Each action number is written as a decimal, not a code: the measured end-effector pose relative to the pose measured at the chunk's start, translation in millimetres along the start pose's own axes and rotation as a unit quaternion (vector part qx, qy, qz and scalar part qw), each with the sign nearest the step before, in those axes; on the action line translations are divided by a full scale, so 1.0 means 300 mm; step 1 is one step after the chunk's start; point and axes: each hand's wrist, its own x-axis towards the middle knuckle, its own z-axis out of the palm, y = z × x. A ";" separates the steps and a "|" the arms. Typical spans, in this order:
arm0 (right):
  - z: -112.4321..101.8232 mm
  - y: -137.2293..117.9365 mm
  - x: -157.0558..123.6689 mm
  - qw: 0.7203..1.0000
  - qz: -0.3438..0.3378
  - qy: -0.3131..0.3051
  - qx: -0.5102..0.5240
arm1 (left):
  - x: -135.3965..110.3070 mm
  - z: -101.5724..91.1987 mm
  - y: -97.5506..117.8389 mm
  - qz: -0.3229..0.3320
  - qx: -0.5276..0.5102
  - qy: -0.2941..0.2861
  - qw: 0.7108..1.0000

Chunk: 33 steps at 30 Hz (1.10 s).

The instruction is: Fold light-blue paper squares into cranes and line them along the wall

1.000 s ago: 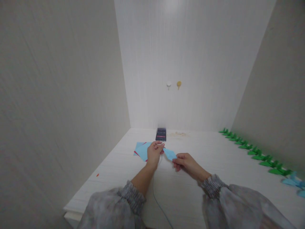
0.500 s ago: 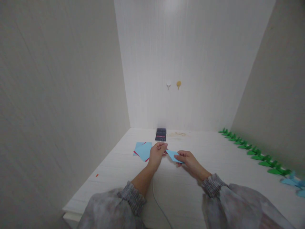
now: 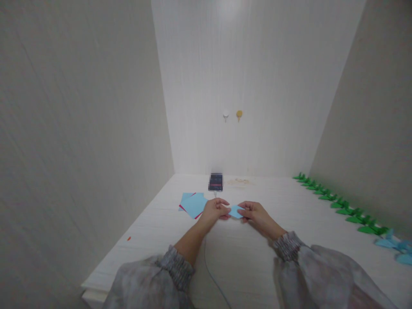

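Note:
A small piece of folded light-blue origami paper (image 3: 236,211) is held between my two hands above the white table. My left hand (image 3: 216,209) pinches its left end between thumb and fingers. At the right end, my right hand (image 3: 254,213) grips it, thumb on top. The fingers partly cover the paper, so its full shape is hidden. Just left of my left hand lies a loose pile of square blue sheets (image 3: 195,206) with red edges showing underneath.
A phone (image 3: 215,182) stands near the back wall, with a cable (image 3: 212,274) running toward me. Along the right wall sits a row of green folded-paper figures (image 3: 350,211), ending in light-blue ones (image 3: 389,241). An orange scrap (image 3: 129,238) lies at left. Two hooks (image 3: 239,114) are on the wall.
My left hand has come slightly lower and to the right along the blue paper, which now shows as a smaller, flatter shape. My right hand stays nearly in place.

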 end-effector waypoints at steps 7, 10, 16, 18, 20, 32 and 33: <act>0.009 0.022 -0.007 0.998 0.013 -0.052 -0.021 | -0.017 0.017 0.003 -0.007 0.033 -0.065 0.997; 0.017 0.000 -0.016 0.997 -0.050 -0.014 -0.063 | -0.014 0.012 0.008 -0.019 -0.009 -0.062 0.998; 0.009 -0.027 -0.030 0.963 -0.192 -0.023 -0.186 | -0.006 0.006 0.010 -0.029 -0.054 -0.023 0.998; 0.006 -0.018 -0.030 0.960 -0.200 -0.022 -0.193 | -0.006 0.011 0.009 -0.030 -0.052 -0.026 0.998; 0.005 -0.007 -0.028 0.962 -0.196 -0.017 -0.189 | -0.006 0.015 0.007 -0.032 -0.048 -0.030 0.998; 0.012 0.018 -0.025 0.982 -0.105 -0.028 -0.152 | -0.013 0.019 0.015 -0.041 -0.035 -0.034 0.998; 0.013 0.017 -0.024 0.982 -0.106 -0.024 -0.152 | -0.012 0.018 0.017 -0.041 -0.033 -0.033 0.998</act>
